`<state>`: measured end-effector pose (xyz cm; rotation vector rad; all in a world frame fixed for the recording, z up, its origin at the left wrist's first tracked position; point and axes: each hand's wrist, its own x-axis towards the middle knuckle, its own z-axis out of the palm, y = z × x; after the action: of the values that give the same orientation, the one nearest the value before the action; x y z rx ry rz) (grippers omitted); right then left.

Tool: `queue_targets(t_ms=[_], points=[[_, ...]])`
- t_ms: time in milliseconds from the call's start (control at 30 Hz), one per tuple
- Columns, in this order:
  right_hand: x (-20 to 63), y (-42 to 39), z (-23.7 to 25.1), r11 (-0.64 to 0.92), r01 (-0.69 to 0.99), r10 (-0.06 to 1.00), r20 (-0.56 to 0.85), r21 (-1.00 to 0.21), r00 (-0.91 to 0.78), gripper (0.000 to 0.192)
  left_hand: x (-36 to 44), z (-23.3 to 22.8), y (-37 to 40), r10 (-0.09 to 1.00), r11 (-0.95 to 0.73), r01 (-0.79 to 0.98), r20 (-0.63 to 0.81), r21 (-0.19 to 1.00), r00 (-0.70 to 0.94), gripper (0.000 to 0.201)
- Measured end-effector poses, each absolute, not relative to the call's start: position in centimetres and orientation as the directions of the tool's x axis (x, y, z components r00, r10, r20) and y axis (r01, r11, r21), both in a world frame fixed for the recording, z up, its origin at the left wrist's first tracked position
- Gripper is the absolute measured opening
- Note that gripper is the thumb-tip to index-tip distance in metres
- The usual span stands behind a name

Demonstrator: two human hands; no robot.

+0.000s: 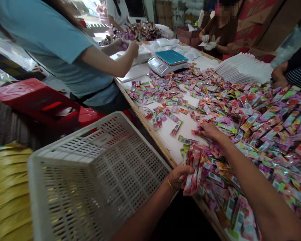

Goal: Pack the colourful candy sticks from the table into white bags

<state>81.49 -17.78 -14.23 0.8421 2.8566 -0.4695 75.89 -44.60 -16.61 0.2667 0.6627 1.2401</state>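
Note:
My left hand (179, 176), a thin bracelet on its wrist, is closed around a bundle of stick packets (192, 172) just over the table's near edge. They are slim, shiny sachets, mostly pink and red, with some green ends. Ahead and to the right, my right hand (210, 130) reaches low over the pile, its fingertips closed on a red stick packet (196, 132). Loose printed packets (262, 124) in pink, purple, green and orange, some showing barcodes, cover much of the white tabletop (167, 135) around both hands.
A white perforated crate (72, 147) stands left of the table's wooden edge (150, 129). A blue-topped scale (169, 60) and stacked white sheets (243, 68) lie farther back. Co-workers surround the table, one in a blue shirt (55, 50) beside a red stool (37, 100).

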Motion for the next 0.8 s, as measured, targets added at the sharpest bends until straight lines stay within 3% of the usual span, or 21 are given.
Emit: queue_targets(t_ms=[200,333,467,533,600,667,733,800], points=[[82.1,-19.6,-14.8,0.811,0.494,0.486,-0.108,-0.314,-0.867,0.017,75.8,-16.5,-44.6,0.944,0.294,-0.745,-0.302,0.598,0.130,0.034],[82.5,-19.7,-13.9,0.750,0.558,0.596,-0.002,-0.356,-0.803,0.019,75.5,-16.3,-44.5,0.932,0.326,-0.744,-0.329,0.583,0.150,0.033],[85.0,-19.2,-11.4,0.530,0.618,0.794,0.085,-0.580,-0.602,0.036,75.4,-16.2,-44.5,0.926,0.343,-0.762,-0.335,0.550,0.175,0.031],[86.8,-20.0,-10.6,0.554,0.567,0.724,0.017,-0.610,-0.690,0.030,75.4,-16.3,-44.5,0.921,0.358,-0.759,-0.338,0.544,0.192,0.030],[88.4,-21.5,-10.6,0.693,0.513,0.529,-0.126,-0.507,-0.839,0.027,75.4,-16.4,-44.5,0.917,0.367,-0.754,-0.347,0.545,0.195,0.028],[89.7,-23.1,-11.2,0.798,0.472,0.396,-0.265,-0.375,-0.879,0.032,75.4,-16.4,-44.5,0.918,0.360,-0.757,-0.353,0.546,0.182,0.026],[90.9,-24.1,-11.8,0.835,0.487,0.399,-0.326,-0.258,-0.857,0.035,75.3,-16.4,-44.4,0.916,0.361,-0.759,-0.357,0.542,0.180,0.025],[92.2,-24.3,-11.9,0.821,0.550,0.475,-0.350,-0.154,-0.807,0.031,75.4,-16.2,-44.4,0.915,0.363,-0.762,-0.359,0.536,0.184,0.026]])
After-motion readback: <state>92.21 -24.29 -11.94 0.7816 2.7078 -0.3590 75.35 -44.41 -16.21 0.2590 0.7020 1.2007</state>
